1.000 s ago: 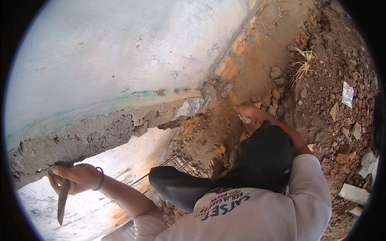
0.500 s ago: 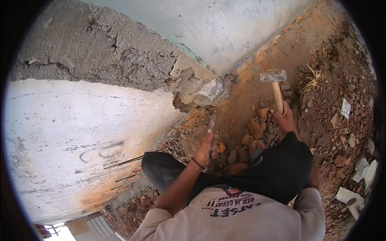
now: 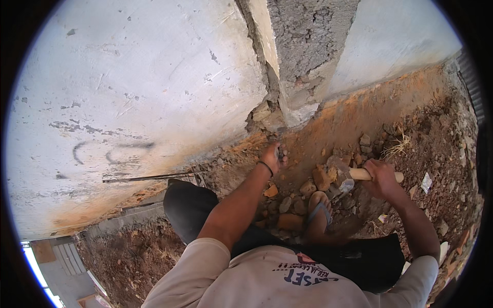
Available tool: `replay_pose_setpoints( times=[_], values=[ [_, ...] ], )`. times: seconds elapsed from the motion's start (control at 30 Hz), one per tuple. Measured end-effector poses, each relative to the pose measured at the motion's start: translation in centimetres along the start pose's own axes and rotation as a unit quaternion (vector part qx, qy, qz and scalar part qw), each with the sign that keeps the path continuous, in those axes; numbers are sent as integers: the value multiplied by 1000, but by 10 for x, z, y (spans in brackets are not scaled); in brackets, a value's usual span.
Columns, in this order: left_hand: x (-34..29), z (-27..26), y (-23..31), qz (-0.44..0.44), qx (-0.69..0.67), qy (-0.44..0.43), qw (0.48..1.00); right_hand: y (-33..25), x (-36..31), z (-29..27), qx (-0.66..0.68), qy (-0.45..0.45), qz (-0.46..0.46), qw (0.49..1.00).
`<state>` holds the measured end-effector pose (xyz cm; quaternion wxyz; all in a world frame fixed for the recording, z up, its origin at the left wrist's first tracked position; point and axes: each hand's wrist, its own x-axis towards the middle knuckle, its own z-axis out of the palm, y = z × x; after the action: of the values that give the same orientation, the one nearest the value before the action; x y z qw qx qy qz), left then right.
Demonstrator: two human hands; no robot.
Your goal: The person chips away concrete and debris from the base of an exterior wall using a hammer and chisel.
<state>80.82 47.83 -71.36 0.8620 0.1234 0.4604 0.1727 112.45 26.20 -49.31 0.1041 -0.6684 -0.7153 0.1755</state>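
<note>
My left hand (image 3: 273, 158) is closed round a grey metal chisel (image 3: 281, 153), most of which the fingers hide. It is beside the broken foot of a plastered pillar (image 3: 299, 114), where chipped cement and a cracked gap meet the white wall. Gripped near the end of its wooden handle, a hammer (image 3: 360, 174) is in my right hand (image 3: 382, 177). Its metal head points left, above the loose stones and to the right of my left hand.
Broken stones (image 3: 290, 222) lie in the dirt around my sandalled foot (image 3: 319, 209). Thin steel bars (image 3: 138, 179) stick out along the white wall (image 3: 154, 77) at left. Dry grass (image 3: 398, 146) and rubble cover the soil bank at right.
The view has turned, so the pillar now stands upright near the top middle. My right hand has lowered the hammer, its head now pointing left. My left hand has moved nearer the pillar's foot.
</note>
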Motion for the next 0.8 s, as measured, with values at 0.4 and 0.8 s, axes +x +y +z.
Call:
replay_pose_setpoints(
  times=[0.4, 0.8],
  values=[
    [-1, -1, 15, 19, 20, -99, 995, -101, 71, 39, 6, -10, -338, 941],
    [9, 0, 14, 24, -80, -160, 984, -100, 95, 34, 41, 43, -235, 970]
  ],
)
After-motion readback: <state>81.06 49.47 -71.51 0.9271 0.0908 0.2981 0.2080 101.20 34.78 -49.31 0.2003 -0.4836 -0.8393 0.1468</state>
